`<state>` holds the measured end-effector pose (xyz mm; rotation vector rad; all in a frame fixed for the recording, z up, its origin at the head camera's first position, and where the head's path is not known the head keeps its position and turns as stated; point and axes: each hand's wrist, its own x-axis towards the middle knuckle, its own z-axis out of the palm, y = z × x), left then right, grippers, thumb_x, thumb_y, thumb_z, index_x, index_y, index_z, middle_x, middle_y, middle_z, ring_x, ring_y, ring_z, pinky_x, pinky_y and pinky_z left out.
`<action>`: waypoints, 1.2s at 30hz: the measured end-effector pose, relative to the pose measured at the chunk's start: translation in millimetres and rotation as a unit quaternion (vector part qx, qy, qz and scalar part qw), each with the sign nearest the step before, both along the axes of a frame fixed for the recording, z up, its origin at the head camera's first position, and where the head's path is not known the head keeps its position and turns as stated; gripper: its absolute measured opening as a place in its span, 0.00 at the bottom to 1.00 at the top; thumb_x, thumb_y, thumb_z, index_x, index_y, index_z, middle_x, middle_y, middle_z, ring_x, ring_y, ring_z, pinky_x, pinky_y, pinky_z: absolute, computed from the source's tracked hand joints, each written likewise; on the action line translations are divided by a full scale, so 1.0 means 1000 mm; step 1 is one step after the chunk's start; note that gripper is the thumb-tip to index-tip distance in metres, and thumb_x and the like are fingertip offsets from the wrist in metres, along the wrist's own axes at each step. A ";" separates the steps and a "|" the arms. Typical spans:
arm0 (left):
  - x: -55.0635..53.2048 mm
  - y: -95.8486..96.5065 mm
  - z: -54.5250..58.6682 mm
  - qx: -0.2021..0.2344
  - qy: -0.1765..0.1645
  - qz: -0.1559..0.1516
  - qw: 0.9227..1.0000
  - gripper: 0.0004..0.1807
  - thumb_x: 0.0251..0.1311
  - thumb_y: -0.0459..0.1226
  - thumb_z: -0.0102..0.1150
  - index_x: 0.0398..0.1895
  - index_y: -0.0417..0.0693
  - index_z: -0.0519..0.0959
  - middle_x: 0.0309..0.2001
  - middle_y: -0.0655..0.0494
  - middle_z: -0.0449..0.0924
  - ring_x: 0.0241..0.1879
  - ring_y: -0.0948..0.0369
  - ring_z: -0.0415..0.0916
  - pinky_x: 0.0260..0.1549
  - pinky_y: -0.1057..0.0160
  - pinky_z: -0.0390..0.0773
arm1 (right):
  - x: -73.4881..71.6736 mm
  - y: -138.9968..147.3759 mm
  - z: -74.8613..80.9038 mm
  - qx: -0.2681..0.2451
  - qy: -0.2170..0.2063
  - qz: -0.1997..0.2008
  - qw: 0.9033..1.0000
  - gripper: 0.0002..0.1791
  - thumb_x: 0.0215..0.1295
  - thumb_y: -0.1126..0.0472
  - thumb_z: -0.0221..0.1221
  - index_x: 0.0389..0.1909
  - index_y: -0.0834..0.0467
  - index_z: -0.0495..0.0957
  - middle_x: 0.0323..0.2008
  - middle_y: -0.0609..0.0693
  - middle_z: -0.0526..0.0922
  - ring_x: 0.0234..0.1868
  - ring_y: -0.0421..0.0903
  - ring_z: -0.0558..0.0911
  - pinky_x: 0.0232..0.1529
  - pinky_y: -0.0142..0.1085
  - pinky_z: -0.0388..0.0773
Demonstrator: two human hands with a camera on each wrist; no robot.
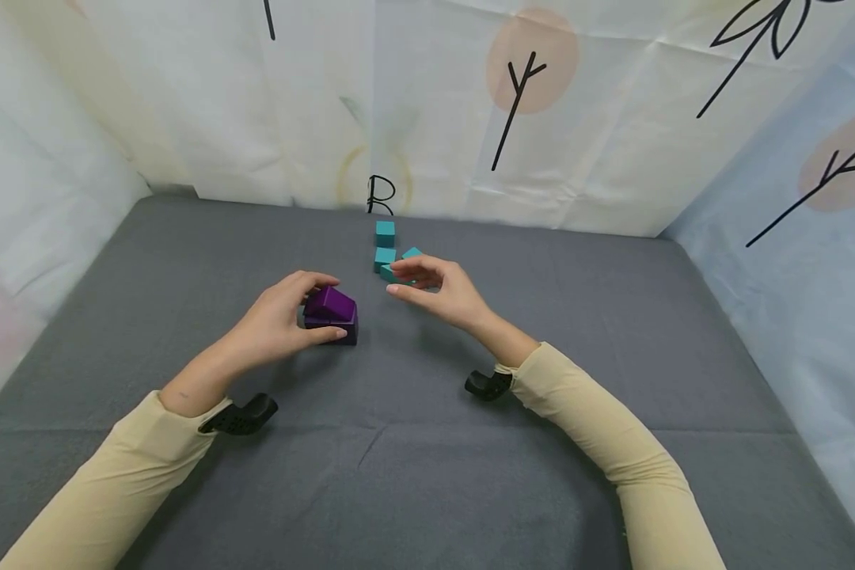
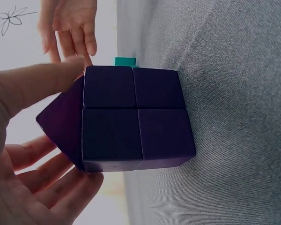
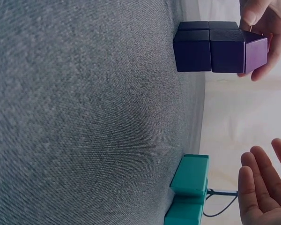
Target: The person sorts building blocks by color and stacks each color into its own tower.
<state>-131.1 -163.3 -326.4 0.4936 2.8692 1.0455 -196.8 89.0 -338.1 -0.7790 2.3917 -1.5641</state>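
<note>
A small stack of dark purple cubes (image 2: 112, 131) stands on the grey cloth, left of centre in the head view. A lighter purple triangular block (image 1: 331, 304) lies on top like a roof. My left hand (image 1: 283, 321) holds the stack around its upper part, thumb on the near side and fingers on the far side. My right hand (image 1: 445, 293) hovers to the right with fingers loosely bent and nothing between them. Close beyond its fingertips are teal blocks (image 1: 385, 258), partly hidden by the hand in the head view.
Another teal cube (image 1: 385, 233) sits farther back, near the hanging printed cloth (image 1: 442, 142) that closes off the rear. Similar cloth hangs along both sides. Grey fabric (image 1: 413, 491) with a crease covers the table. Each wrist carries a black camera mount (image 1: 241, 415).
</note>
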 end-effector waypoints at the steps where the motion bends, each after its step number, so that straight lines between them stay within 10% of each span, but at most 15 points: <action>1: 0.000 0.001 0.000 -0.001 0.000 -0.001 1.000 0.35 0.53 0.39 0.70 0.63 0.40 0.68 0.59 0.41 0.70 0.55 0.44 0.71 0.53 0.44 0.73 | 0.000 0.000 0.000 0.000 0.000 0.001 1.000 0.22 0.63 0.57 0.62 0.56 0.62 0.76 0.54 0.60 0.80 0.56 0.54 0.78 0.55 0.39 0.75; 26: -0.005 0.017 0.011 -0.049 -0.007 -0.044 0.998 0.30 0.53 0.38 0.70 0.58 0.39 0.72 0.55 0.43 0.75 0.50 0.49 0.73 0.47 0.50 0.77 | 0.000 0.011 0.000 0.013 0.008 -0.002 1.000 0.21 0.64 0.57 0.62 0.55 0.62 0.77 0.53 0.59 0.80 0.51 0.47 0.79 0.55 0.44 0.76; 36: -0.011 0.050 0.025 -0.052 0.021 -0.020 0.998 0.28 0.59 0.44 0.64 0.59 0.41 0.72 0.58 0.43 0.70 0.60 0.47 0.65 0.60 0.44 0.68 | -0.011 0.028 -0.006 0.014 0.020 -0.047 0.999 0.21 0.64 0.58 0.61 0.55 0.64 0.76 0.54 0.58 0.80 0.55 0.50 0.78 0.55 0.40 0.75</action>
